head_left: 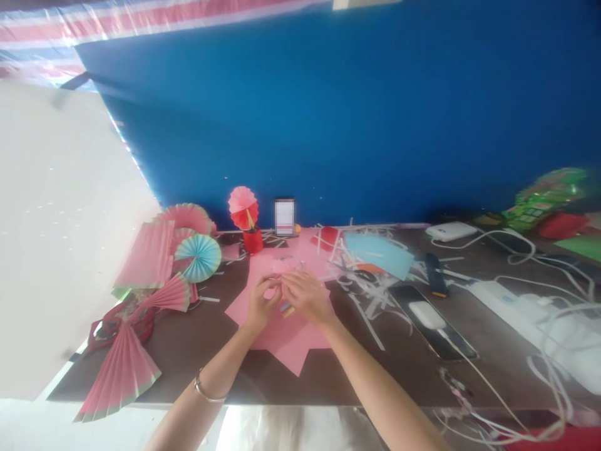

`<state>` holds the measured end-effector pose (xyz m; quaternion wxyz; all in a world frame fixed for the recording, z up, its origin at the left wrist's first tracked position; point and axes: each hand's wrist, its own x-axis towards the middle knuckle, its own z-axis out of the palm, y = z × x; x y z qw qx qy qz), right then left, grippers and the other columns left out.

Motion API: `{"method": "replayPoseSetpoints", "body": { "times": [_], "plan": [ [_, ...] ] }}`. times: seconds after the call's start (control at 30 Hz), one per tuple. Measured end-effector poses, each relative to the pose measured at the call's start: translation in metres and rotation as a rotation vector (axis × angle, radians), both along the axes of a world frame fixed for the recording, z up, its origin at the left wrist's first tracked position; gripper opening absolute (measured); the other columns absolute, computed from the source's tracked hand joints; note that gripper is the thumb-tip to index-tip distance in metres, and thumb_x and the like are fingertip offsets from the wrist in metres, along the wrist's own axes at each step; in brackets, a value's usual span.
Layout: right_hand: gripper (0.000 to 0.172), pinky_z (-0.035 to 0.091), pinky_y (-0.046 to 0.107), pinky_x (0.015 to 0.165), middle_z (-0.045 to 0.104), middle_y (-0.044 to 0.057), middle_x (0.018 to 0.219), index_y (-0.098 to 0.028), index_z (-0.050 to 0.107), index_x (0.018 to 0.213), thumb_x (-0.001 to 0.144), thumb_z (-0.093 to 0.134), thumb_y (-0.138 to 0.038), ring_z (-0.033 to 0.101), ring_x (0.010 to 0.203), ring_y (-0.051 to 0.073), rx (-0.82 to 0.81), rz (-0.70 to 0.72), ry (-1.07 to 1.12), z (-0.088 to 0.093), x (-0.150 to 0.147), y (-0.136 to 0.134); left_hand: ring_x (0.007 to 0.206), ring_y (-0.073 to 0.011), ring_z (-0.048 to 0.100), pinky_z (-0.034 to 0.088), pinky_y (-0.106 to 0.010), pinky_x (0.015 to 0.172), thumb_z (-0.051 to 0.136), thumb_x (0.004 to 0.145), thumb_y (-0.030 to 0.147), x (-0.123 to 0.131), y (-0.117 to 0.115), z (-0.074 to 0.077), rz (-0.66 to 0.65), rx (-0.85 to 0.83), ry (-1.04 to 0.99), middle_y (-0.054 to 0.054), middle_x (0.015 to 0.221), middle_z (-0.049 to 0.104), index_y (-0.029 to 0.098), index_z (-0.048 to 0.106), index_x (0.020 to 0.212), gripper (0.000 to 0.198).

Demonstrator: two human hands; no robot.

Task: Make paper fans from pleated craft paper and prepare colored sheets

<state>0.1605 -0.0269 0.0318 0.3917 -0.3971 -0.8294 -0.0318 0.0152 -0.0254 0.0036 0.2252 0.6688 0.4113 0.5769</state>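
My left hand (264, 305) and my right hand (305, 297) meet over the pink paper sheets (291, 357) in the middle of the table. The fingers of both are pinched together, tip to tip. Something small and pinkish shows at the fingertips, too blurred to name. Below the palms lie a small yellowish strip (288, 312) and a bit of blue, partly covered by my right hand. Behind the hands stands a red paper pot (253, 240) holding a pleated pink and red paper flower (243, 207).
Pleated pink fans (123, 376) and a blue paper rosette (198, 258) lie at the left. White paper scraps (370, 294), a light blue sheet (380, 254), a phone (434, 326) and a power strip (507, 307) with cables lie right. Another phone (284, 216) leans against the blue wall.
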Motion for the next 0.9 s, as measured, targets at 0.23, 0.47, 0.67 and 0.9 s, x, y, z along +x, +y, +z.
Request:
{"method": "replayPoseSetpoints", "body": {
  "times": [0.23,0.47,0.67,0.9],
  "plan": [
    [0.026,0.042,0.039,0.090,0.067,0.004,0.102,-0.022,0.063,0.097,0.089,0.039,-0.023,0.058,0.099,0.018,-0.002,0.015,0.005,0.001,-0.001,0.000,0.093,-0.0184,0.059,0.051,-0.030,0.076,0.056,0.076,0.019,0.000,0.000,-0.001,-0.011,0.003,-0.024,-0.008,0.095,0.061,0.019,0.066,0.080,0.011],
    [0.024,0.043,0.037,0.088,0.068,0.003,0.096,-0.023,0.065,0.094,0.087,0.042,-0.021,0.060,0.094,0.017,0.004,-0.014,0.112,0.001,-0.003,-0.002,0.092,-0.0180,0.059,0.051,-0.028,0.072,0.056,0.076,0.019,0.000,0.001,-0.003,-0.021,-0.008,-0.035,-0.008,0.096,0.060,0.019,0.066,0.083,0.012],
    [0.024,0.042,0.039,0.088,0.069,0.002,0.092,-0.023,0.065,0.089,0.086,0.041,-0.020,0.060,0.093,0.018,-0.027,-0.009,0.162,0.003,-0.003,-0.002,0.093,-0.0173,0.058,0.051,-0.028,0.072,0.055,0.076,0.017,0.001,0.000,-0.001,-0.032,-0.016,-0.050,-0.008,0.096,0.060,0.019,0.066,0.084,0.014],
    [0.017,0.045,0.038,0.083,0.069,0.003,0.084,-0.022,0.066,0.079,0.082,0.049,-0.021,0.061,0.087,0.019,0.028,-0.136,0.358,-0.006,0.001,0.009,0.090,-0.0163,0.060,0.051,-0.026,0.069,0.055,0.075,0.020,0.001,-0.002,0.009,0.040,-0.109,-0.121,-0.007,0.094,0.060,0.017,0.065,0.076,0.010]
  ]
}}
